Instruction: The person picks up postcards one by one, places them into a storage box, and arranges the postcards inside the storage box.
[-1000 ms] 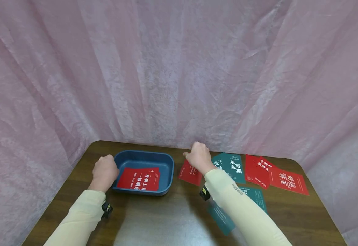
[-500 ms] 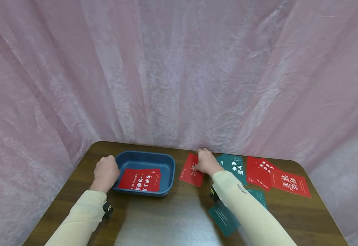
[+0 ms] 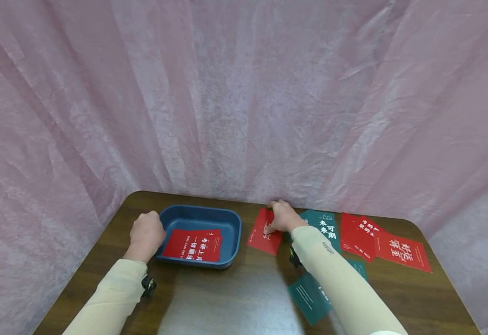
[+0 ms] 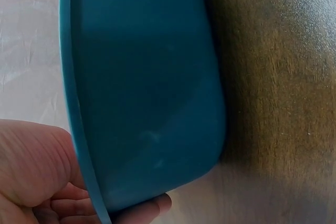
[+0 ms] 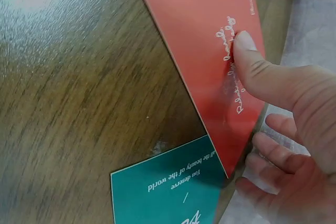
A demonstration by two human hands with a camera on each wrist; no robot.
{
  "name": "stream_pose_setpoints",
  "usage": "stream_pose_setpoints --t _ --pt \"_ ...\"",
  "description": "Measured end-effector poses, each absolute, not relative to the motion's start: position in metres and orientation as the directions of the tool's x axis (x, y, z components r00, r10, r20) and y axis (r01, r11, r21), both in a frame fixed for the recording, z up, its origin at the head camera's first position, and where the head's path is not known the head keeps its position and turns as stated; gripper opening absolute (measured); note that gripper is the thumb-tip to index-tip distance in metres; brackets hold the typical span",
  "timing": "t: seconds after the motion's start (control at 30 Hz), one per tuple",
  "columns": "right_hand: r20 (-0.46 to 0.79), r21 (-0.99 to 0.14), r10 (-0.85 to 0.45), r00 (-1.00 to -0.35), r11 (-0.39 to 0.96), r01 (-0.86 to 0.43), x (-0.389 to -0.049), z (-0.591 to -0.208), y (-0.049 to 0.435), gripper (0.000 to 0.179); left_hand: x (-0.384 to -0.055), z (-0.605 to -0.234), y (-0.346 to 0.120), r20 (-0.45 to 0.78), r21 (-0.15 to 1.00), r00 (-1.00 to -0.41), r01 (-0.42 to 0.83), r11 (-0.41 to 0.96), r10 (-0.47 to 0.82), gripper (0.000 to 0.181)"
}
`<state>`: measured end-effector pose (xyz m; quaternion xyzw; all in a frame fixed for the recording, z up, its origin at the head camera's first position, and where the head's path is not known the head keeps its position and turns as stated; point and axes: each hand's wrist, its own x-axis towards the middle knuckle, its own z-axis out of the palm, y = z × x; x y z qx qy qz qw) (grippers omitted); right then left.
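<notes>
My left hand [image 3: 146, 235] grips the left rim of a blue tray [image 3: 231, 253]. In the left wrist view, fingers curl beneath its wall and the palm lies at the rim. Inside the tray lie red cards [image 3: 193, 246] with white lettering. On the table's far side, my right hand [image 3: 283, 217] is over another red card [image 3: 264, 238]. The right wrist view shows the thumb on that card's printed face, the other fingers loosely bent past its far edge, seemingly apart from it. A green card [image 5: 168, 182] touches or overlaps the red card's near corner.
Right of my right hand lie a green card [image 3: 327, 225] and several red cards [image 3: 403, 251]. Another green card [image 3: 308, 298] lies nearer, partly under my right forearm. A pink curtain [image 3: 244, 102] hangs along the far edge of the wooden table [image 3: 419, 298].
My right hand has come down and right from above the red card's far edge, and its thumb now touches the card. My left hand keeps its hold on the tray.
</notes>
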<state>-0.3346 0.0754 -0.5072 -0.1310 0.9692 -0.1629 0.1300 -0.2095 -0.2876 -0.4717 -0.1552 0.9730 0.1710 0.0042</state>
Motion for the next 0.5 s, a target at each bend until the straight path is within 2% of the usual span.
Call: stream_pose_setpoints --t 0.5 --pt "-0.263 -0.285 -0.215 -0.941 0.949 -0.137 -0.3331 -0.5082 0.078 0.08 -0.2115 -0.4738 -0.2868 -0.05 0.321 -0.952 -0.301 0.898 -0.302 0.031"
